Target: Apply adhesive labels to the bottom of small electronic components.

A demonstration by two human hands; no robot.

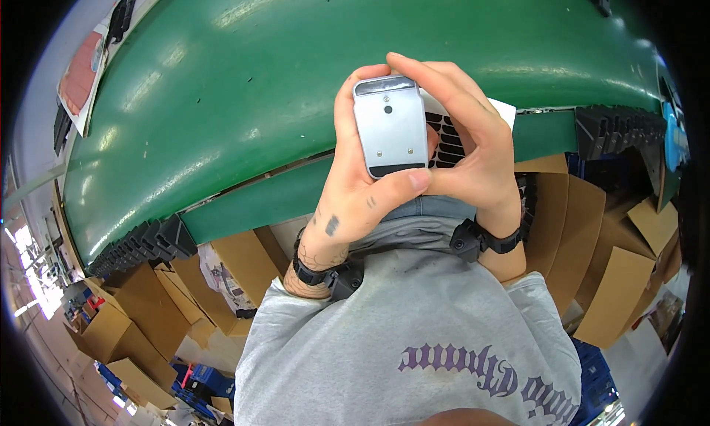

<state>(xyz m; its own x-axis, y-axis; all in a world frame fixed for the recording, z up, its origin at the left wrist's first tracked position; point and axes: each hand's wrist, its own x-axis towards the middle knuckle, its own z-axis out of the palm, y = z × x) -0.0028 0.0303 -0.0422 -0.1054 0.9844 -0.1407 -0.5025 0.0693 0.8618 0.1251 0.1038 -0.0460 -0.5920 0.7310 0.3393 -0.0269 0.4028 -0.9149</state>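
A silver-grey rectangular metal housing (390, 126) with rounded corners is held up in front of me. It has a glossy dark strip along its far end, a black strip at its near end, small screws and a dark round hole. My left hand (353, 167) wraps its left side, thumb across the near end. My right hand (477, 130) curves round from the right, fingertips at the far edge and thumb by the near corner. Behind the right hand's fingers shows a white sheet (503, 112) with rows of black rounded strips; whether that hand grips it is hidden.
A green worktop (222, 86) spans the far side. Rows of black plastic parts stand along its near edge at left (159, 237) and right (614, 132). Open cardboard boxes (148, 300) sit below on both sides. A paper sheet (80, 78) lies far left.
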